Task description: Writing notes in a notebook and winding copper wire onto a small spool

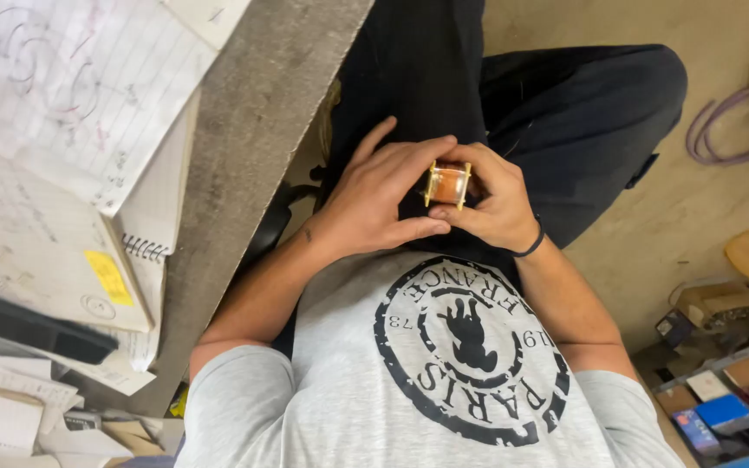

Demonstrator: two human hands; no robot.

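Observation:
I am seated, and both hands meet above my lap over dark trousers. Between them is a small bobbin (448,185) with yellowish end plates and a copper-coloured winding. My left hand (383,195) grips it from the left, with the thumb under it and the fingers over its top. My right hand (498,201), which has a black band at the wrist, holds it from the right with its fingers curled around the far end plate. A grey shirt with a round black print fills the lower part of the view.
A grey table edge (244,165) runs diagonally on the left, bearing spiral notebooks (62,95), loose papers, a yellow sticky note (110,277) and a black flat device (32,329). On the floor at right lie a purple cable coil (734,130) and boxes (721,390).

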